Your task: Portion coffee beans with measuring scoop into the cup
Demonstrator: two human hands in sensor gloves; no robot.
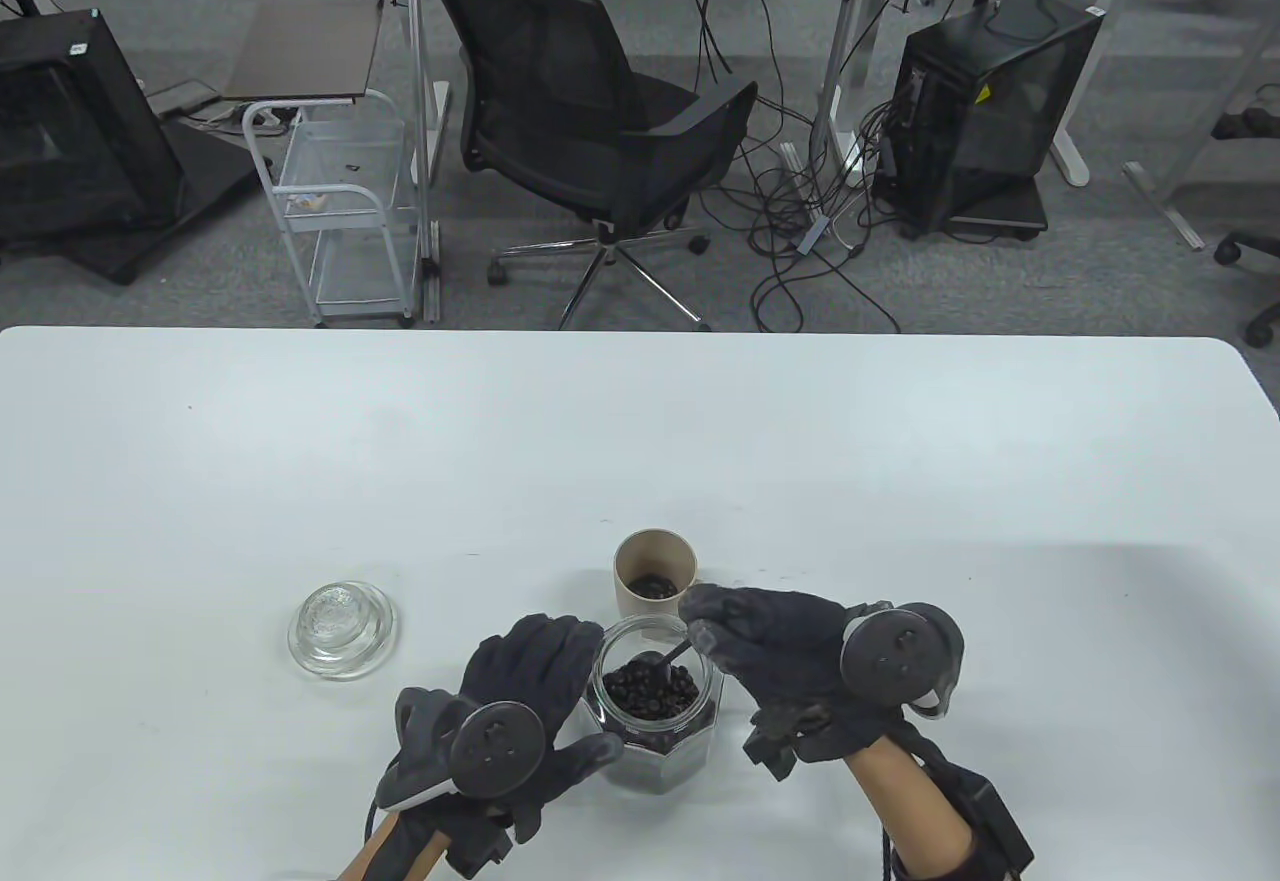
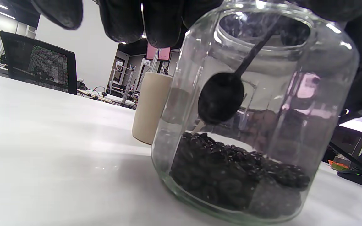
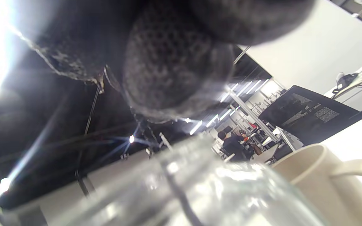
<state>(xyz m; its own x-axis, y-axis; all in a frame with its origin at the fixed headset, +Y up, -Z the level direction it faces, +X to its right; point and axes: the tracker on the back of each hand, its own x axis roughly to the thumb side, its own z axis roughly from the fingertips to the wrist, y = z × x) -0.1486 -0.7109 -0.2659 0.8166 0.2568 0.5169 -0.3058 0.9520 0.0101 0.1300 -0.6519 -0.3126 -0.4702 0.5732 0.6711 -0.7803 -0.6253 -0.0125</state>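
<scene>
Right hand (image 1: 790, 666) fingers pinch black scoop (image 2: 221, 101) handle, bowl inside glass jar (image 1: 655, 711) above beans (image 2: 231, 172); left hand (image 1: 520, 711) fingers grip jar, lower centre.

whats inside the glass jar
Coffee beans fill the glass jar's bottom; the black scoop hangs just above them. Its handle top is hidden under the right hand.

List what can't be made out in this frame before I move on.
- Scoop contents: left wrist view shows only the bowl's dark back through the jar glass; table view too small.
- Right hand grip on the handle: fingers cover it in table view; right wrist view is blurred glove.
- Amount of beans in the cup: only a dark patch in table view.
- Left hand contact with the jar: mostly hidden behind the tracker.
</scene>
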